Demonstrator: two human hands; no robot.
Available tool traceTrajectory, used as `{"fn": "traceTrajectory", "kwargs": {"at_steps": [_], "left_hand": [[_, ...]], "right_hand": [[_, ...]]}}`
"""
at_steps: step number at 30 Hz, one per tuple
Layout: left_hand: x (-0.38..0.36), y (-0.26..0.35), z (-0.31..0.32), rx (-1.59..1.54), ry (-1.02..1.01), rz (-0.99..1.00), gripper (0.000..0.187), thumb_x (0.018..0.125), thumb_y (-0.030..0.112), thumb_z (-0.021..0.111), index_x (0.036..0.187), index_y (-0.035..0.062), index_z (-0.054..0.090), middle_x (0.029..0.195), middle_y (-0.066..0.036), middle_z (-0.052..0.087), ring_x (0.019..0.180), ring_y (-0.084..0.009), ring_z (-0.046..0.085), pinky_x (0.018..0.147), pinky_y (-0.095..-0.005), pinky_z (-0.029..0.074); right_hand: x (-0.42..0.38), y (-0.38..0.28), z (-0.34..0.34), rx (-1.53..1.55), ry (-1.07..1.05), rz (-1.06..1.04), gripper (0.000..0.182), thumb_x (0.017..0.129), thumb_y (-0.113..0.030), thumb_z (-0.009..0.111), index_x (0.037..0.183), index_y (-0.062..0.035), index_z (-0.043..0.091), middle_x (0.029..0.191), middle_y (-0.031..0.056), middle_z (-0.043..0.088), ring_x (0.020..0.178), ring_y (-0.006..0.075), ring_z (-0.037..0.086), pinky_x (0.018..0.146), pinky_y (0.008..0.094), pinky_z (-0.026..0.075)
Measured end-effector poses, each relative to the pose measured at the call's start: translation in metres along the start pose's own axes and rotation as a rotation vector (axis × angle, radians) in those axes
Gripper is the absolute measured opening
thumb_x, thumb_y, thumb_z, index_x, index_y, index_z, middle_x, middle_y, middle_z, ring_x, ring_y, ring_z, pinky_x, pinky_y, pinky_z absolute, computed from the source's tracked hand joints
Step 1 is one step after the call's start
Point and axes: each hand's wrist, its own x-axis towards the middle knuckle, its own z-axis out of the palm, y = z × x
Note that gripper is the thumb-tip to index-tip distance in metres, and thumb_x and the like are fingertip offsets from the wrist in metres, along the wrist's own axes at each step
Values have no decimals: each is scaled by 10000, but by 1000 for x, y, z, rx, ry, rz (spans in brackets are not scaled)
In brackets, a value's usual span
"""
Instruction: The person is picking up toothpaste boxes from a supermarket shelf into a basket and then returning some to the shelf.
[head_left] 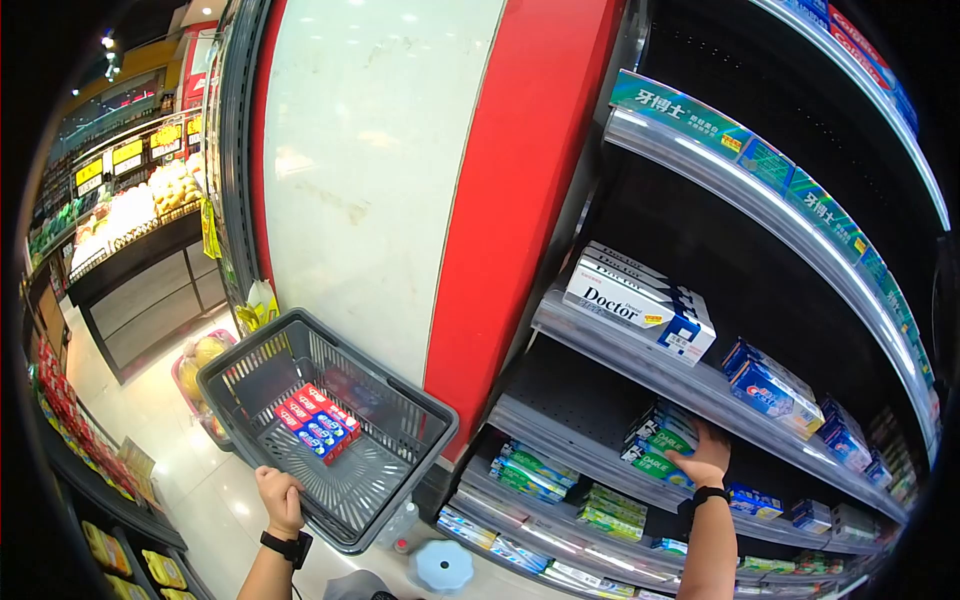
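Observation:
My left hand (280, 497) is closed at the near left rim of a dark grey shopping basket (405, 400), its fingers curled over the edge. Inside the basket lies a small block of red and blue toothpaste boxes (317, 423). On the right, my right hand (706, 457) reaches into a middle shelf and grips the right end of a stack of green and white Darlie toothpaste boxes (660, 442). Its thumb is at the front, while the other fingers are partly hidden behind the boxes.
White Doctor boxes (640, 303) and blue toothpaste boxes (775, 388) sit on the shelf above. Lower shelves hold green boxes (612, 512). A red and white pillar (510, 200) adjoins the shelving. A light blue stool (442, 566) stands on the floor, with a produce stand (150, 290) far left.

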Motion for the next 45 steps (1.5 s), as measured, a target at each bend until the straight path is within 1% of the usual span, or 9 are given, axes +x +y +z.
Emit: {"fn": "traceTrajectory", "kwargs": {"at_steps": [1,5,7,11,13,16,19,28,45], "left_hand": [[0,0,0,0,-9,2,201,750,201,456,590,98,519,522,-20,448,597,-220,423,806,-390,311],[1,1,-1,-5,-23,-3,209,760,208,458,592,100,522,522,-19,447,598,-218,423,810,-388,309],[1,3,0,-2,8,2,170,704,179,484,569,82,522,541,-60,444,579,-246,421,772,-396,321],[0,1,0,3,19,7,169,705,179,485,574,80,520,546,-63,440,582,-249,421,768,-393,319],[1,2,0,0,21,0,165,703,179,487,579,77,522,549,-68,436,583,-252,419,767,-392,320],[1,3,0,-2,23,-5,170,707,182,486,578,77,522,548,-72,435,582,-253,415,766,-393,320],[0,0,1,1,13,-4,173,708,182,486,577,76,522,547,-72,434,580,-252,413,767,-393,319],[0,0,0,5,7,-10,193,721,195,480,577,74,524,548,-70,442,581,-251,414,772,-396,320],[0,-1,1,7,28,22,178,710,176,477,569,79,524,545,-56,470,578,-240,423,778,-395,318]], "right_hand": [[0,1,1,8,3,-4,778,534,-479,802,1199,-158,556,1174,135,595,1093,333,548,954,455,402],[-1,0,0,-11,7,6,784,534,-474,803,1207,-162,549,1165,130,603,1082,337,555,950,456,404],[-1,0,1,-20,-3,23,788,534,-475,803,1210,-164,544,1151,127,613,1065,339,565,945,454,407],[-1,0,-1,4,22,-8,784,538,-484,797,1206,-159,547,1142,125,619,1058,337,570,943,453,409],[1,-4,-7,28,-91,56,805,545,-527,783,1222,-157,554,1213,125,577,1135,312,535,994,465,373],[0,1,1,-18,-1,7,780,544,-494,790,1199,-143,554,1146,122,617,1064,335,568,944,453,407],[-1,1,2,-29,12,2,778,544,-494,790,1199,-145,556,1147,123,616,1068,332,566,946,452,405],[-1,0,1,-18,-2,21,775,544,-482,795,1201,-149,557,1184,124,592,1108,323,542,962,449,396],[0,-2,0,-32,-30,47,788,543,-475,795,1218,-158,539,1179,115,602,1100,310,555,964,449,395]]}}
